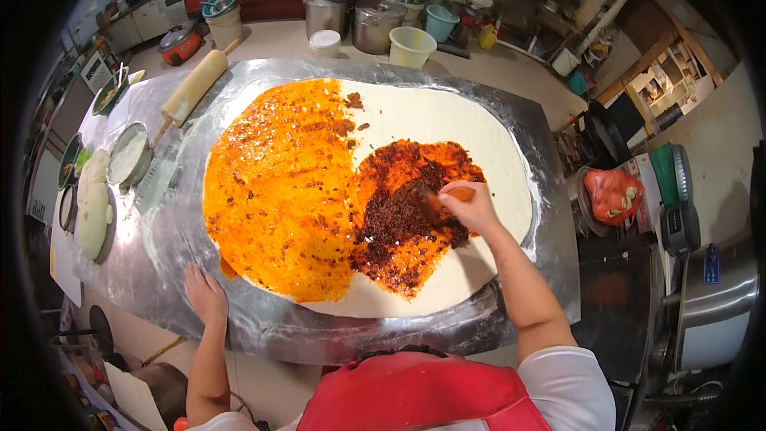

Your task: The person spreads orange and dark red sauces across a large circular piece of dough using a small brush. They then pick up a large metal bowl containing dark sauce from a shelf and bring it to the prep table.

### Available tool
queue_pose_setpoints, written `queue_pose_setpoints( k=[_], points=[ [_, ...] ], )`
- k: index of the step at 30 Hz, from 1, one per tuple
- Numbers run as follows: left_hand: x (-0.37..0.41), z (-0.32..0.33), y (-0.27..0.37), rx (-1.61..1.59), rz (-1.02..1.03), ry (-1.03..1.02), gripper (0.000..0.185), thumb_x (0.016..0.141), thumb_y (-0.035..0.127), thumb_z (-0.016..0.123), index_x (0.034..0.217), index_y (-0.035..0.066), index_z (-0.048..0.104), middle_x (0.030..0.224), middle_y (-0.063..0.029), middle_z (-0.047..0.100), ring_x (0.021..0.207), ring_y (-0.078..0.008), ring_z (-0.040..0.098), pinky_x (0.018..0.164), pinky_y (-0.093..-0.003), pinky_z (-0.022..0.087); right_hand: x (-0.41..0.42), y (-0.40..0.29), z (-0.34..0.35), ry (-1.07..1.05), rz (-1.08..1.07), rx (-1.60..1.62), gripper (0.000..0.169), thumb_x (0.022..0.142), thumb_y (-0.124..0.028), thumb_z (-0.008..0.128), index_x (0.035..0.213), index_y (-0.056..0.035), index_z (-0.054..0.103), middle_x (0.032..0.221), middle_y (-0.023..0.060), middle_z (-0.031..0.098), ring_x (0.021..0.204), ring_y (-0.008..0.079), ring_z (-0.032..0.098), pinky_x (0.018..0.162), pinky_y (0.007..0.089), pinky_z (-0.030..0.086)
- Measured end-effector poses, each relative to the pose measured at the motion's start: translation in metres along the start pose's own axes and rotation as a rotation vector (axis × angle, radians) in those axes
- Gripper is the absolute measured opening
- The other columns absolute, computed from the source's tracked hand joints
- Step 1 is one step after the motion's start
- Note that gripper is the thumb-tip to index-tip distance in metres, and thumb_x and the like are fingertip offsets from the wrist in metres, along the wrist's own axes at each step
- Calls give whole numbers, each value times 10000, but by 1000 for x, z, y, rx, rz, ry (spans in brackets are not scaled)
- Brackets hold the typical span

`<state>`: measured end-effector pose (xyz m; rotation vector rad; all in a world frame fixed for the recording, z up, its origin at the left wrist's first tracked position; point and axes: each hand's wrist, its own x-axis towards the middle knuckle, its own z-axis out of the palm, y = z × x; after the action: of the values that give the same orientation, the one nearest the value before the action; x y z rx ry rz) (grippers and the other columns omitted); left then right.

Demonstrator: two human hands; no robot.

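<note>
A large rolled-out sheet of pale dough (413, 111) lies on the metal tabletop (269, 335). Glossy orange sauce with dark bits (281, 191) coats its left part. On the right part sits a darker red-brown chunky paste (401, 206), smeared unevenly over orange oil. My right hand (470, 206) grips a short tool with an orange-brown handle (461, 194). The tool's blurred head is in the dark paste, so its exact kind is unclear. My left hand (205, 294) rests flat and bare on the table, just off the dough's lower left edge.
At left are a rolling pin (194, 87), a metal bowl of flour (130, 152), a translucent scraper (157, 182) and a long dough lump (94, 206). Steel pots (378, 24) and a pale green bucket (413, 46) stand beyond the table. A red plastic bag (611, 194) sits at right.
</note>
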<state>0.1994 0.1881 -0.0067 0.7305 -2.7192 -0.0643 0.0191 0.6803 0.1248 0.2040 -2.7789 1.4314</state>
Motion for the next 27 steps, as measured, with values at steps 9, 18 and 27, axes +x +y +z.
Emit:
queue_pose_setpoints(
  k=[9,18,27],
  points=[
    [5,2,10,-23,-8,-30,377,855,129,400,1183,-49,455,1281,-162,422,1218,-310,350,1014,-410,259,60,49,-7,177,-82,-478,145,702,-120,587,820,-73,657,809,143,621,778,278,597,737,352,475],
    [-3,-6,-1,-11,-41,-6,379,857,130,399,1190,-44,449,1287,-161,418,1218,-309,351,1014,-413,258,34,-19,6,-234,-243,-72,155,693,-128,652,810,-26,651,817,104,654,794,193,619,725,290,476],
    [5,-3,10,-20,-25,-32,378,859,138,398,1191,-35,455,1297,-155,408,1221,-301,350,1017,-416,255,83,4,56,-105,-479,-347,143,681,-59,658,815,-105,643,791,94,601,754,257,593,668,340,479]
  ],
)
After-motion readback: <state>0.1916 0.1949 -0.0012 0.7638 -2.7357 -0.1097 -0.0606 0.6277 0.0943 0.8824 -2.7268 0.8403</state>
